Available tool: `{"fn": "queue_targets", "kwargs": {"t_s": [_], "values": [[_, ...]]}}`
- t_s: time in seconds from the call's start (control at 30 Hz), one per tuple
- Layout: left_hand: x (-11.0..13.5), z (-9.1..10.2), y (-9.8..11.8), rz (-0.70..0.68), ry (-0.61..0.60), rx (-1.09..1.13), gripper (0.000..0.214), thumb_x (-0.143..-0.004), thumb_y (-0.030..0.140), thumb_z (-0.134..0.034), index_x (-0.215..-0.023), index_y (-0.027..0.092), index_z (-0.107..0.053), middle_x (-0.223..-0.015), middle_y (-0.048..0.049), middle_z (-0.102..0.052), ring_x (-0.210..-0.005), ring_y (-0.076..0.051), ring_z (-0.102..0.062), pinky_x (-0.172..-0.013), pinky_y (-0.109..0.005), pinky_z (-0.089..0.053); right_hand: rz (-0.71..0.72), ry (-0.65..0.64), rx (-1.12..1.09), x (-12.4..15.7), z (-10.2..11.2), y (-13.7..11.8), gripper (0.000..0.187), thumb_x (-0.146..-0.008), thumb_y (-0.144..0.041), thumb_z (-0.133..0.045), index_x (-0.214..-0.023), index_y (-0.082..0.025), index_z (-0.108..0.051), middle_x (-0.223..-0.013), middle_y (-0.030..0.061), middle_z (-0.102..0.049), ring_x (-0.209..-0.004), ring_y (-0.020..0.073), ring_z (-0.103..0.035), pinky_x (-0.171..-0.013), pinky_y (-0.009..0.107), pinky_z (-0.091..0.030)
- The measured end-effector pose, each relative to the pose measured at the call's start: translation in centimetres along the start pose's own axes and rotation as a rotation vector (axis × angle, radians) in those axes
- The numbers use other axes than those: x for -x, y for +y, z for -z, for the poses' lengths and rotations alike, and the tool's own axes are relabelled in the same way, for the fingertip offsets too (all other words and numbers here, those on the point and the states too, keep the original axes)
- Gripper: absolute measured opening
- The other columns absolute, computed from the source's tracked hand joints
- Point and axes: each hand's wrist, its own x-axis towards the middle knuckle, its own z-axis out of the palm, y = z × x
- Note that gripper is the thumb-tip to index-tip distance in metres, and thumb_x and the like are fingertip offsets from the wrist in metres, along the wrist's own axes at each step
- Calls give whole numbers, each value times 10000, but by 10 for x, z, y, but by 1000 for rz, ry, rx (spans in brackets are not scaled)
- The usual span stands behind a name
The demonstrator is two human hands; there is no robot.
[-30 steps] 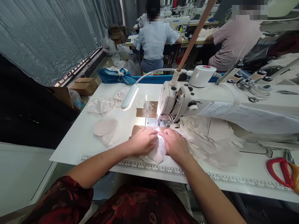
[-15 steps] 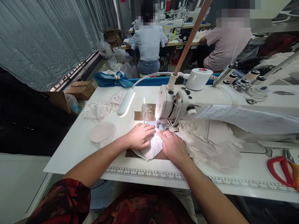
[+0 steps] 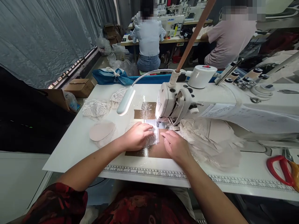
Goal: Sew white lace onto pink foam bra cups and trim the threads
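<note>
My left hand (image 3: pixel 137 136) lies over a white lace piece (image 3: pixel 151 139) just in front of the needle of the white sewing machine (image 3: pixel 177 102), fingers curled down on the fabric. To its right my right hand (image 3: pixel 175 145) pinches the lace's edge with the fingertips together. Both hands rest on a brown panel (image 3: pixel 156 151) set in the white table (image 3: pixel 77 143). The machine's lamp (image 3: pixel 125 101) shines on the work.
A heap of pale lace and fabric pieces (image 3: pixel 210 140) lies right of my hands. A round beige pad (image 3: pixel 101 130) and lace bundles (image 3: pixel 95 108) sit at the left. Red-handled scissors (image 3: pixel 281 171) lie far right. A ruler strip (image 3: pixel 149 171) edges the table. Two people sit at machines behind.
Both hands have pushed the lace piece forward under the machine's head. The lace now shows less between them, and more of the brown panel is bare near me.
</note>
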Motion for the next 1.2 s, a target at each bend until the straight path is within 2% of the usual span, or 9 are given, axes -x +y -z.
{"fn": "queue_targets", "kwargs": {"t_s": [0.13,0.23,0.37,0.47,0.57,0.63,0.73,0.87,1.2], "values": [[-5,-8,10,89,-8,-7,195,-881,219,-471,-868,137,-648,-865,-110,-632,-841,-225,-587,-766,-352,-454,-4,32,-24,2,-1,3,352,-835,-100,-392,-1030,-175,-675,-1053,74,-667,-932,191,-594,-764,289,-456],[-7,-15,4,125,10,46,242,-901,214,-424,-768,145,-614,-776,-83,-618,-762,-199,-563,-720,-324,-435,-16,15,-43,1,0,1,343,-837,-104,-390,-995,-186,-683,-1021,63,-675,-894,185,-604,-723,287,-458],[-4,-14,-4,127,60,224,177,-883,220,-433,-822,161,-589,-794,-51,-627,-753,-175,-549,-726,-296,-426,18,28,-77,2,0,1,344,-851,-117,-390,-1044,-183,-667,-1034,60,-676,-915,185,-603,-745,285,-448],[-2,-12,-5,160,76,280,184,-885,230,-418,-804,164,-570,-777,-46,-613,-734,-172,-541,-723,-298,-430,94,-8,-47,2,0,0,372,-846,-107,-401,-1110,-197,-648,-1029,57,-670,-866,174,-592,-699,274,-426],[0,-11,-7,156,87,335,162,-884,213,-420,-835,166,-567,-841,-58,-630,-792,-177,-563,-769,-302,-445,238,-94,65,3,1,0,362,-835,-91,-420,-1061,-218,-674,-914,51,-659,-783,168,-554,-651,272,-376],[1,-12,-9,77,95,347,145,-862,166,-438,-890,164,-580,-934,-76,-647,-896,-191,-579,-834,-312,-445,307,-119,134,4,2,1,331,-834,-88,-434,-994,-221,-691,-836,45,-639,-747,164,-525,-641,276,-344],[3,-13,-9,-72,80,287,216,-844,118,-452,-981,162,-613,-1044,-94,-654,-992,-201,-577,-894,-328,-424,334,-114,175,5,5,4,284,-855,-102,-449,-938,-220,-694,-797,36,-630,-725,154,-506,-641,279,-312],[4,-14,-4,-123,9,110,257,-879,143,-465,-1068,185,-634,-1071,-89,-657,-951,-200,-574,-864,-347,-399,336,-86,187,7,8,7,239,-872,-120,-470,-891,-214,-689,-785,27,-636,-718,146,-501,-649,279,-294],[4,-22,2,-192,-28,-132,332,-919,220,-458,-1223,252,-587,-835,-67,-557,-771,-190,-458,-722,-340,-331,324,-36,145,8,9,9,209,-848,-95,-513,-825,-202,-691,-735,11,-626,-696,134,-501,-632,270,-298]]}}
